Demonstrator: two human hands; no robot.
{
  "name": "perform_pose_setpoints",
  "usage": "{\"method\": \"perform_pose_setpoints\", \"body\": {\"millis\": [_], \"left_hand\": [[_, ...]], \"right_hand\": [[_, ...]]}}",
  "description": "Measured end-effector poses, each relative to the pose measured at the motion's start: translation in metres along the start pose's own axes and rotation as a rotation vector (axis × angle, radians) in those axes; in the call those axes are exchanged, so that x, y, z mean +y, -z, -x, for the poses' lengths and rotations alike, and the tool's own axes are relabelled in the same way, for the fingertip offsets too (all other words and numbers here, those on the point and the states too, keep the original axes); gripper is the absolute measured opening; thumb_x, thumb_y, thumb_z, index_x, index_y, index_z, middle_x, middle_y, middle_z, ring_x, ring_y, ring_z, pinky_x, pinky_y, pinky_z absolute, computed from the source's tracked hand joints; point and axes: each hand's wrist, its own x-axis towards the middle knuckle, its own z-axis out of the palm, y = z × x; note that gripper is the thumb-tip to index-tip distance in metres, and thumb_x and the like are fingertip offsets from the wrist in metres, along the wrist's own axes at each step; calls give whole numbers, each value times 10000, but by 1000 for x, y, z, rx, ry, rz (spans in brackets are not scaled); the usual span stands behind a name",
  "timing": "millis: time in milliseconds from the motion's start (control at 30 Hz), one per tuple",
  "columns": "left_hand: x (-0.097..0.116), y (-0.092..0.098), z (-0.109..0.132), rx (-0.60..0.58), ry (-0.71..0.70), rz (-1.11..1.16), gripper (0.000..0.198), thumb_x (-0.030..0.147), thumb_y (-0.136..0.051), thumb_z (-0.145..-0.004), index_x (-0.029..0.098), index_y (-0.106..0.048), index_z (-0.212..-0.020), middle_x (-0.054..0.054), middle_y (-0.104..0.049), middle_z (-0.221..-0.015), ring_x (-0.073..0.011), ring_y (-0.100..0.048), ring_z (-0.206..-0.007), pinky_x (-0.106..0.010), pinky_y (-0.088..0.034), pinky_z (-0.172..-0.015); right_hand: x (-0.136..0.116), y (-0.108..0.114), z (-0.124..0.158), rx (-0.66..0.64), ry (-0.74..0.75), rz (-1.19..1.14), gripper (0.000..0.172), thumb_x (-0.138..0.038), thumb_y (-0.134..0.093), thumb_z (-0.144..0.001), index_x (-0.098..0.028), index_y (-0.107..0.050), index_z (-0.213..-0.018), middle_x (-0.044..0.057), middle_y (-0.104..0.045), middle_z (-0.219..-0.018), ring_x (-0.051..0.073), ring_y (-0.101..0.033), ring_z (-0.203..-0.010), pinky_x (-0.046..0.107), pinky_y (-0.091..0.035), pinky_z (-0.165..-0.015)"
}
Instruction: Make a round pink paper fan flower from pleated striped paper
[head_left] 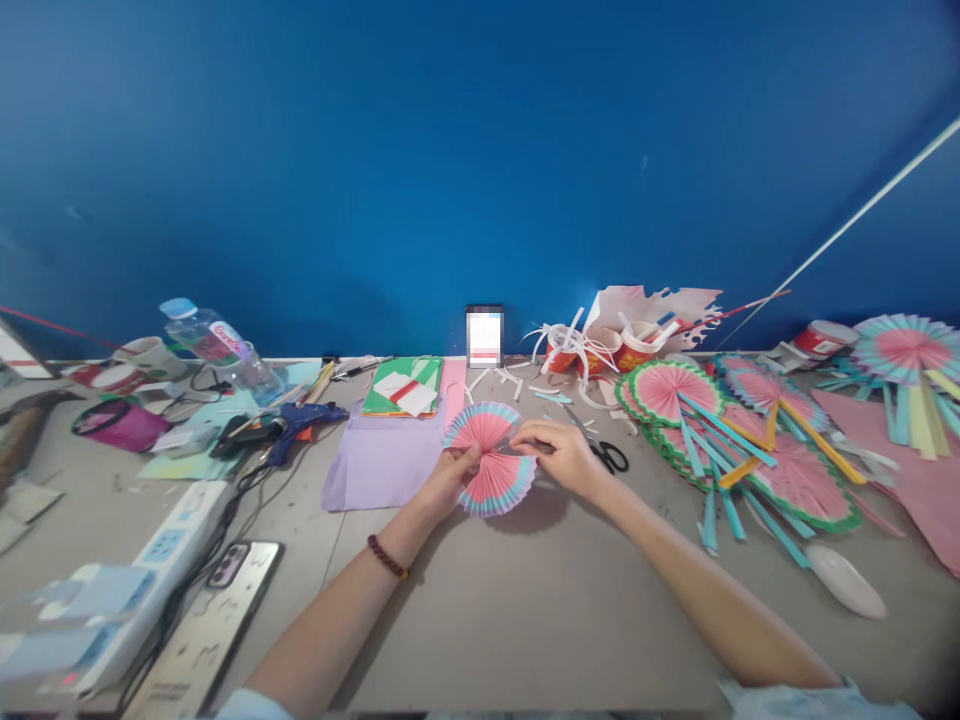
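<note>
Pleated fan [495, 485] is pinched by left hand [453, 474], grip of right hand [562, 455] unclear

Dark beaded bracelet [387, 562], light-blue sleeves [814, 699]

White power strip [168, 548] beside phone [210, 632]; bottle [225, 346] tilted near blue wall [480, 170].
</note>
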Motion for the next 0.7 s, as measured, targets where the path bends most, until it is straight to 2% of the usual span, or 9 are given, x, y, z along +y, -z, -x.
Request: {"method": "perform_pose_setpoints", "body": {"millis": [67,167,267,433,700], "left_hand": [[0,0,0,-14,-2,-6,457,536,-812,-517,128,-608,-517,10,-533,-501,-126,-521,-573,-277,-444,-672],[0,-1,1,-38,23,-13,460,524,-816,-525,110,-682,-674,-5,-579,-564,-122,-521,-578,-271,-442,-655],[0,-1,3,-76,24,-13,467,507,-817,-541,109,-696,-754,-20,-609,-618,-126,-535,-605,-267,-441,-659],[-2,-1,3,-47,13,-63,474,522,-810,-544,101,-676,-715,3,-553,-540,-114,-497,-548,-261,-424,-610],[-4,1,3,-103,13,-103,503,541,-790,-569,109,-701,-810,-62,-662,-709,-167,-596,-685,-290,-461,-689]], "right_hand": [[-1,0,1,16,51,47,175,-269,-540,-890,-206,-699,-850,56,-715,-853,171,-665,-781,269,-515,-692],[-2,0,2,16,119,95,183,-270,-530,-902,-214,-703,-880,54,-727,-866,168,-679,-797,268,-525,-724],[-3,0,3,3,137,109,192,-274,-525,-908,-209,-706,-897,58,-733,-875,162,-684,-796,250,-526,-728],[-2,-2,4,-23,175,125,207,-277,-517,-915,-189,-705,-915,72,-734,-880,161,-686,-807,248,-532,-727],[-4,-3,6,-37,149,190,221,-300,-505,-923,-195,-700,-927,69,-734,-902,151,-685,-800,244,-529,-698]]}}
